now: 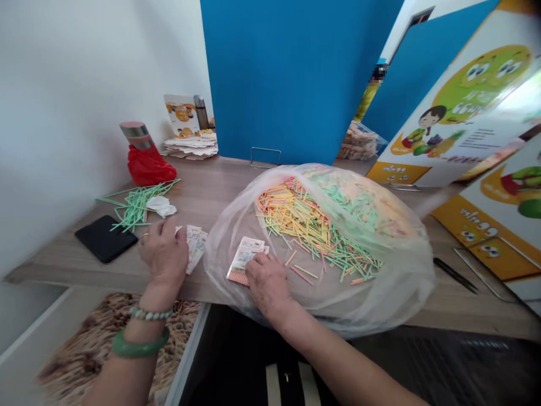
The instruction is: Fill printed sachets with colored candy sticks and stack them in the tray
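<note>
My right hand (268, 282) rests at the mouth of a large clear plastic bag (230, 225). Its fingers are bent onto a small stack of printed paper slips (247, 256) with red patterned edges. Deeper in the bag lies a heap of short thin coloured sticks (304, 220) in yellow, pink and green, a few of them loose near my right fingers. My left hand (164, 251) is over the table to the left, fingers curled in; what they hold is hidden. Beside its thumb more printed slips (195, 245) lie fanned out on the tabletop.
Left of the bag are long green sticks (135, 206), a crumpled white tissue (162, 206), a black phone (105, 238) and a flask (137, 135) in a red bag. A blue panel (287, 79) stands behind. Black tweezers (454, 275) lie right; an open drawer (188, 338) is below.
</note>
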Demonstrator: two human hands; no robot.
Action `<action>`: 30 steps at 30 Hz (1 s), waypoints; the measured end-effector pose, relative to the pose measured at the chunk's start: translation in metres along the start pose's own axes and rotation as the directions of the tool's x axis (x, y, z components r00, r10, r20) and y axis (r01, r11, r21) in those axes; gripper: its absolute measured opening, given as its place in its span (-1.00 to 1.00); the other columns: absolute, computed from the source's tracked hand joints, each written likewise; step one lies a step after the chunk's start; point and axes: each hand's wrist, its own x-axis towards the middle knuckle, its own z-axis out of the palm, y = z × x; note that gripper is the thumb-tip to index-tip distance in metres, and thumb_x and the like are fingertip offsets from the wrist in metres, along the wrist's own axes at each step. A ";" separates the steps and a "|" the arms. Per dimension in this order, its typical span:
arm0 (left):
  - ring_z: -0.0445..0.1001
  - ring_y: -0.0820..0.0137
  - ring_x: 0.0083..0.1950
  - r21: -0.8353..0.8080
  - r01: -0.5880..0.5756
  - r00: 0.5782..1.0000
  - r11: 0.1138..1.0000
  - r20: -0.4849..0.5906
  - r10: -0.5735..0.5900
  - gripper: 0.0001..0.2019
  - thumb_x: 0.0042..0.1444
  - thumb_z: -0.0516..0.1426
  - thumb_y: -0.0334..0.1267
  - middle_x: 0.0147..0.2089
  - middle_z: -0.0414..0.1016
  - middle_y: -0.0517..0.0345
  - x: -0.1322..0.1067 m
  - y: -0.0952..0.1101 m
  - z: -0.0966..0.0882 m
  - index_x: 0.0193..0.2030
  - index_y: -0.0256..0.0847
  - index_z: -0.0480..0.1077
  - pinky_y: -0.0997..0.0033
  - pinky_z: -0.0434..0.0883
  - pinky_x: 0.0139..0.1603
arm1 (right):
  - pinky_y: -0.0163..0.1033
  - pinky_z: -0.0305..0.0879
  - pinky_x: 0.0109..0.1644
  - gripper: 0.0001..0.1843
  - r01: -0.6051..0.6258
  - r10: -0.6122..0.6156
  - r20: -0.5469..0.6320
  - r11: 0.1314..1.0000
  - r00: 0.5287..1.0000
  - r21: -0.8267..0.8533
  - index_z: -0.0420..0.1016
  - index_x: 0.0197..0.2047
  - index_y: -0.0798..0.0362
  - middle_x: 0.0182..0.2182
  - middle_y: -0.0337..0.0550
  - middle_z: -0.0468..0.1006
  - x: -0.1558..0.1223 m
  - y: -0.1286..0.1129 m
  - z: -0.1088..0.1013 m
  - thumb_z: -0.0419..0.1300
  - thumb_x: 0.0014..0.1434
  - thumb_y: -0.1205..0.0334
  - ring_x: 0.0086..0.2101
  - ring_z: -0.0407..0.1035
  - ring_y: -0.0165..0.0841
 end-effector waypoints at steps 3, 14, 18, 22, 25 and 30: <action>0.47 0.09 -0.16 -0.261 0.051 0.968 0.964 0.250 0.016 -0.58 0.25 -0.03 0.04 -0.24 0.54 -0.07 -0.026 0.024 -0.018 -0.29 -0.20 0.53 0.18 0.35 -0.13 | -0.17 0.23 -0.11 -0.83 0.041 -0.024 -0.238 0.997 0.971 0.067 0.55 -0.27 -0.02 -0.22 -0.17 0.57 -0.009 0.004 -0.014 0.15 0.31 0.33 -0.23 0.34 -0.28; 0.39 0.37 -0.31 -0.823 0.302 0.685 0.481 0.538 0.490 -0.91 -0.01 0.16 -0.33 -0.42 0.43 0.18 -0.115 0.114 -0.015 -0.50 -0.21 0.42 0.41 0.32 -0.24 | -0.16 0.23 -0.07 -0.86 0.257 -0.250 -0.075 0.962 0.965 0.088 0.54 -0.21 0.04 -0.24 -0.11 0.53 -0.064 0.072 -0.051 0.14 0.27 0.38 -0.18 0.30 -0.27; 0.43 0.33 -0.14 -0.860 0.052 0.503 0.507 0.461 0.731 -0.85 -0.05 0.06 -0.50 -0.25 0.47 0.10 -0.139 0.124 0.000 -0.56 -0.22 0.30 0.36 0.33 -0.09 | -0.14 0.15 0.02 -0.82 0.299 -0.292 0.204 0.954 0.934 -0.004 0.56 -0.12 -0.06 -0.19 -0.18 0.54 -0.059 0.119 -0.064 0.16 0.29 0.32 -0.12 0.27 -0.28; 0.42 0.34 -0.21 -0.824 -0.021 0.408 0.566 0.510 0.757 -0.83 -0.11 0.05 -0.54 -0.33 0.46 0.12 -0.141 0.119 0.012 -0.59 -0.21 0.25 0.38 0.32 -0.13 | -0.12 0.12 0.03 -0.74 0.258 -0.211 0.253 0.951 0.944 -0.170 0.55 -0.01 -0.07 -0.11 -0.11 0.54 -0.027 0.148 -0.078 0.09 0.35 0.31 -0.08 0.26 -0.23; 0.40 0.38 -0.28 -0.819 -0.016 0.348 0.574 0.533 0.771 -0.83 -0.18 0.04 -0.56 -0.40 0.42 0.17 -0.137 0.116 0.013 -0.60 -0.22 0.25 0.43 0.29 -0.20 | -0.12 0.11 0.00 -0.74 0.174 -0.140 0.148 0.954 0.979 -0.245 0.57 -0.04 -0.04 -0.10 -0.09 0.54 -0.007 0.144 -0.074 0.08 0.34 0.32 -0.07 0.24 -0.20; 0.42 0.38 -0.26 -0.787 0.062 0.331 0.614 0.597 0.731 -0.86 -0.16 0.06 -0.52 -0.33 0.47 0.15 -0.135 0.116 0.013 -0.58 -0.22 0.33 0.44 0.29 -0.20 | -0.16 0.10 0.00 -0.85 0.397 -0.372 0.205 0.913 0.905 -0.098 0.54 -0.19 -0.02 -0.20 -0.19 0.55 0.000 0.114 -0.048 0.12 0.32 0.29 -0.11 0.25 -0.25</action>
